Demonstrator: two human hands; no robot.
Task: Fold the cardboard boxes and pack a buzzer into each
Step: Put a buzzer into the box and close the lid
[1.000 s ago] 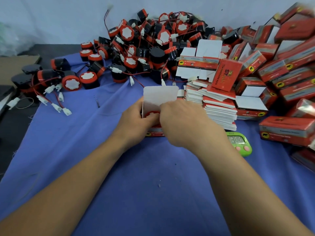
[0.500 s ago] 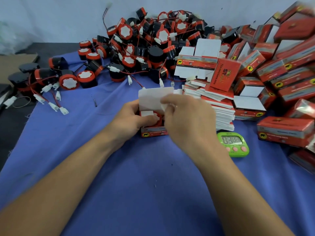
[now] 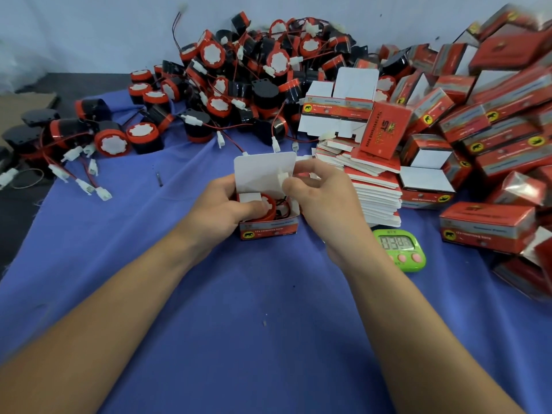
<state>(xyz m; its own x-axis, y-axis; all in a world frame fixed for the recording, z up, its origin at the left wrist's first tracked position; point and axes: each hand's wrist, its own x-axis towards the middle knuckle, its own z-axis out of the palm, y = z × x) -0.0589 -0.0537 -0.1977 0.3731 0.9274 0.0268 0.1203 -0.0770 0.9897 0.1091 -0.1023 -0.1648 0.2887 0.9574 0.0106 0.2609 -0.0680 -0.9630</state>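
Partly hidden | buzzer (image 3: pixel 270 206) in box (image 3: pixel 268 230), under left hand (image 3: pixel 218 210) | right hand (image 3: pixel 325 201) pinches connector (image 3: pixel 282 177)

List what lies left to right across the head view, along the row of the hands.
Loose white plastic plugs on red wires → left hand → open red-and-white cardboard box → right hand, pinching a white plug → green digital timer → closed red cardboard box.

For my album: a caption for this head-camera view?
Left hand steadies an open box holding a buzzer; right hand pinches its white connector.
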